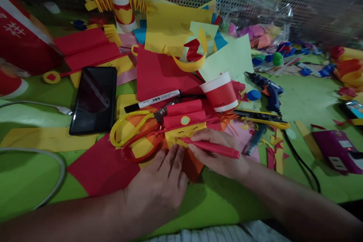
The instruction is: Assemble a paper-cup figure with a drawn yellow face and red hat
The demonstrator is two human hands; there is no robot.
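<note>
A red marker (215,147) is pinched in my right hand (218,159), its tip on or just over a yellow paper face (185,132) with drawn closed eyes and a red mouth mark. Folded red paper with a small yellow oval forms the hat (184,117) above that face. My left hand (161,185) lies flat, fingers stretched over the lower edge of the face and holding no object. Just left of the hat are scissors (141,132) with one yellow and one red handle. A black-capped white marker (154,100) rests behind them.
Left of the scissors lies a black phone (93,100), with a white cable (61,109) beside it. A red-and-white paper cup (221,92) leans behind my right hand. Farther right are a blue glue gun (268,90), its black cord and a purple box (337,151). A finished paper figure (123,11) stands at the back.
</note>
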